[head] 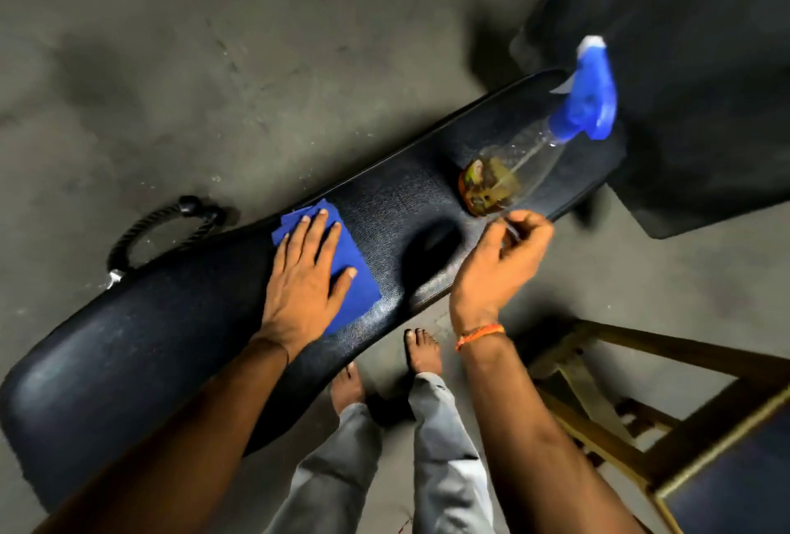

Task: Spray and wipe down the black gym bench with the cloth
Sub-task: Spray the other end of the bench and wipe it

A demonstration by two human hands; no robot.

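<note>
A long black padded gym bench (pixel 179 320) runs from lower left to upper right. My left hand (pixel 305 277) lies flat, fingers spread, pressing a folded blue cloth (pixel 355 272) onto the bench's middle. A clear spray bottle (pixel 526 166) with a blue trigger head stands on the bench's right end, brownish liquid in its bottom. My right hand (pixel 500 260) hovers just below the bottle's base with fingers loosely curled and holds nothing.
A black rope handle (pixel 158 230) lies on the concrete floor behind the bench. A wooden stool frame (pixel 641 418) stands at lower right. A dark mat (pixel 701 84) covers the floor at upper right. My bare feet (pixel 384 367) stand against the bench's near edge.
</note>
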